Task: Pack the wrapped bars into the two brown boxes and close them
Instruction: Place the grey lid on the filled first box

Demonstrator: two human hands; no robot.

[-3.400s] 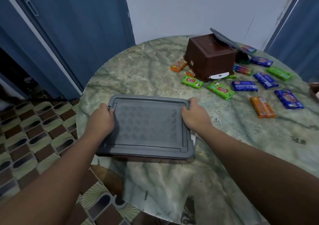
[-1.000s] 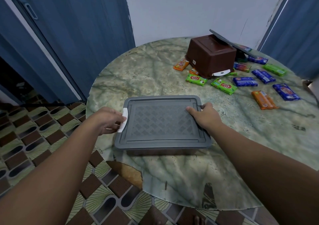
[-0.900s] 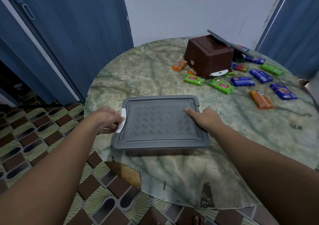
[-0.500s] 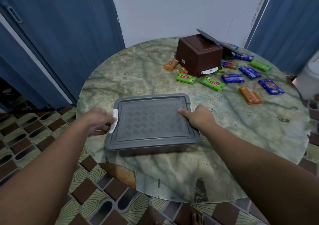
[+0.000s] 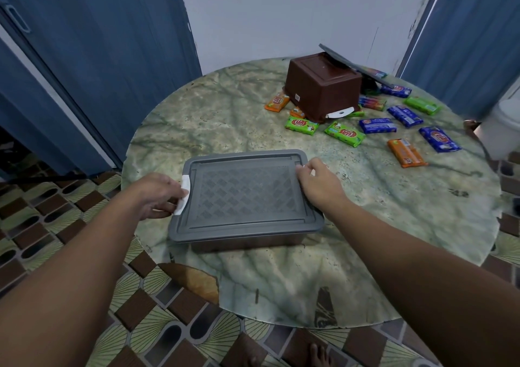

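Grey lid (image 5: 244, 195) on near box — left hand (image 5: 157, 195) pinches white latch (image 5: 183, 195); right hand (image 5: 319, 184) grips opposite edge.

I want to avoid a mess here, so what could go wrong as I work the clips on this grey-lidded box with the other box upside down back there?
The near box sits close to the table edge; pulling on the white clip with the left hand might drag it off. The upturned brown box rests on bars, with its lid leaning on it; lifting it could drop the lid or scatter bars.
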